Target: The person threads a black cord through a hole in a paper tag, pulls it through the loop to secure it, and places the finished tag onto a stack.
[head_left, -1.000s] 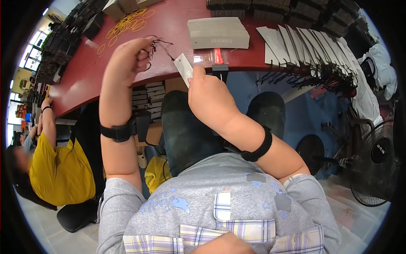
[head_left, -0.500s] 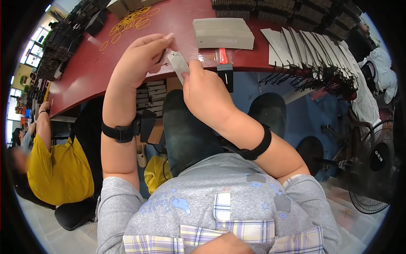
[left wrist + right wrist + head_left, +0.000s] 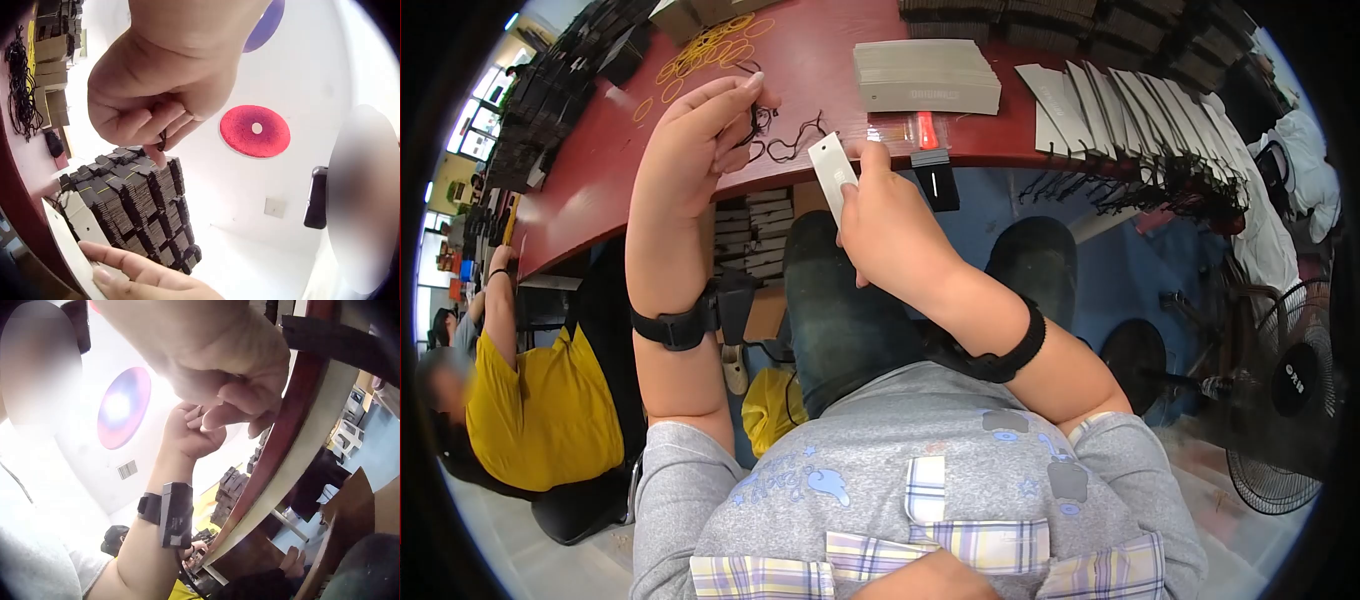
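Observation:
My right hand [image 3: 897, 215] pinches a pale hang tag [image 3: 832, 172] between thumb and fingers, its holed end pointing up and left over the table edge. To its left, my left hand [image 3: 700, 135] is raised with fingers curled around thin black cords [image 3: 757, 122], a bit of which shows among the fingers in the left wrist view. Another looped black cord [image 3: 800, 142] appears between the left hand and the holed end of the tag. In the right wrist view the right hand's own fingers hide the tag.
A stack of pale tags [image 3: 925, 80] sits on the red table [image 3: 810, 60]. Corded tags [image 3: 1140, 110] fan out at the right, their strings over the edge. Yellow rubber bands [image 3: 715, 52] lie at the back left. A fan [image 3: 1285, 380] stands right; a person in yellow [image 3: 550, 410] sits left.
My left hand came right to the tag's holed end, then drew back left with cords in its fingers. The right hand kept its pinch on the tag.

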`<move>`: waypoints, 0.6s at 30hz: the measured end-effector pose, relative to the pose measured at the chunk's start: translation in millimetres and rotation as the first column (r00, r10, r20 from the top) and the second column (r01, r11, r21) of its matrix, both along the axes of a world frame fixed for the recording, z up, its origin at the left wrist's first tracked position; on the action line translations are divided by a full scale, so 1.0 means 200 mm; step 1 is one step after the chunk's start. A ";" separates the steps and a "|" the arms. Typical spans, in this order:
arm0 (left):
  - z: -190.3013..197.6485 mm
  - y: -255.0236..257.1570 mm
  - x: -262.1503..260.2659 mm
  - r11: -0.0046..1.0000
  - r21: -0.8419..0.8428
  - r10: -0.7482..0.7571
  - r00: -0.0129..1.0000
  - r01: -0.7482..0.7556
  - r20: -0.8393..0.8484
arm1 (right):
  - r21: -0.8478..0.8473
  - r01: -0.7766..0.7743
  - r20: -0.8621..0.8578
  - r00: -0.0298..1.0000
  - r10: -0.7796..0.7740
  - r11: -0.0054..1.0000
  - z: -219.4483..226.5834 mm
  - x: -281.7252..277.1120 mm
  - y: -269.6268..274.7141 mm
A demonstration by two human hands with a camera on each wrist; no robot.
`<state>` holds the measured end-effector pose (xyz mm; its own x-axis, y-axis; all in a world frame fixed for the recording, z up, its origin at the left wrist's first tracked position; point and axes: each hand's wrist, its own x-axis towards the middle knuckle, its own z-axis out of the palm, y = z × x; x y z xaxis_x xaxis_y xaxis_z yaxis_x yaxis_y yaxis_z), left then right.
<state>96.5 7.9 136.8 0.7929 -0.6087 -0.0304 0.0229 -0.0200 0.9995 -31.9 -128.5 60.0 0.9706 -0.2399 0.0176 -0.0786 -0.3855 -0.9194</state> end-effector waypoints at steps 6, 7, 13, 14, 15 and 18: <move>-0.03 0.05 0.01 0.991 -0.126 -0.032 0.996 0.043 0.085 | -0.041 -0.003 0.014 1.000 0.003 0.999 0.02 -0.05 -0.01; -0.06 0.04 -0.02 0.996 -0.074 -0.032 0.988 0.044 0.150 | -0.022 -0.011 0.063 0.998 0.013 1.000 0.02 -0.08 -0.01; -0.22 0.00 -0.20 0.985 0.021 -0.165 0.914 0.169 0.370 | -0.144 0.064 0.456 0.890 0.009 0.987 -0.23 -0.30 -0.18; -0.24 0.00 -0.22 0.978 0.054 -0.209 0.923 0.203 0.322 | -0.053 0.077 0.442 0.896 -0.046 0.996 -0.35 -0.31 -0.22; -0.27 -0.01 -0.23 0.958 0.013 -0.277 0.909 0.287 0.313 | 0.038 0.094 0.423 0.900 -0.101 0.995 -0.38 -0.31 -0.24; -0.37 -0.06 -0.29 0.932 -0.152 -0.334 0.942 0.329 -0.014 | 0.315 0.050 0.278 0.950 -0.142 0.948 -0.40 -0.32 -0.30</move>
